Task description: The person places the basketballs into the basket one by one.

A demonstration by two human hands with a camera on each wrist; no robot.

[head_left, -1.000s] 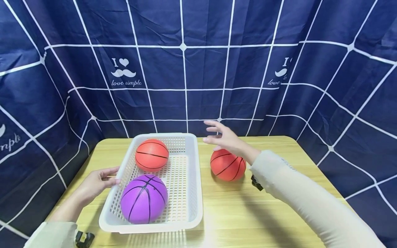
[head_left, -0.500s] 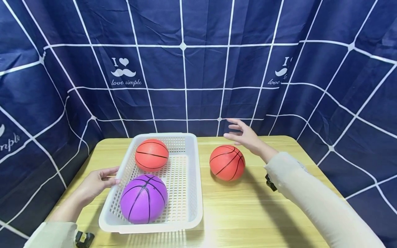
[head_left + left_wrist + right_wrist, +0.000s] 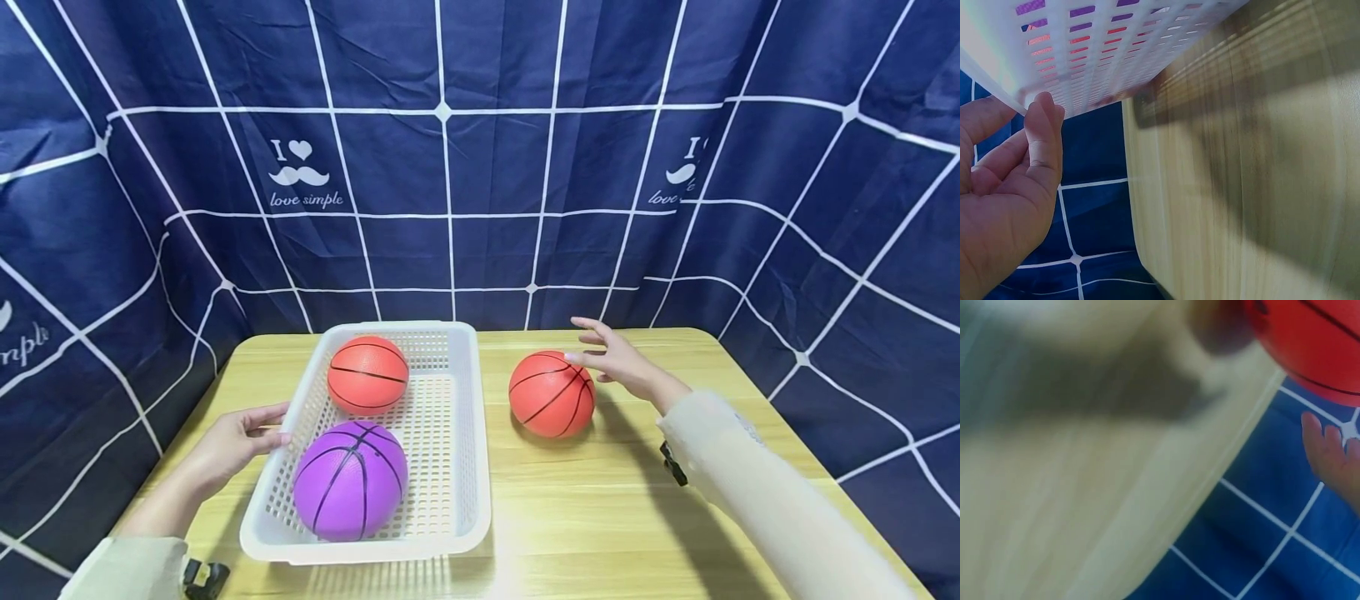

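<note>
A white perforated plastic basket (image 3: 472, 467) sits on the table, with an orange-red toy basketball (image 3: 367, 387) at its far end and a larger purple basketball (image 3: 348, 492) at its near end. My left hand (image 3: 228, 450) pinches the basket's left rim; the left wrist view shows fingers (image 3: 1044, 134) against the outer wall. To the right of the basket lies another red basketball (image 3: 547, 404), partly visible in the right wrist view. Just behind and right of this ball is my right hand (image 3: 622, 362), fingers extended, its thumb overlapping the ball's upper right edge in the head view.
The light wooden table (image 3: 600, 517) has rounded far corners. Dark blue curtains (image 3: 495, 167) with white grid lines enclose it at the back and both sides. A shadow of the right arm falls across the table's right part.
My right hand has moved rightward from above the loose red ball, then down beside its upper right side. My left hand stays at the basket rim; the balls remain in place.
</note>
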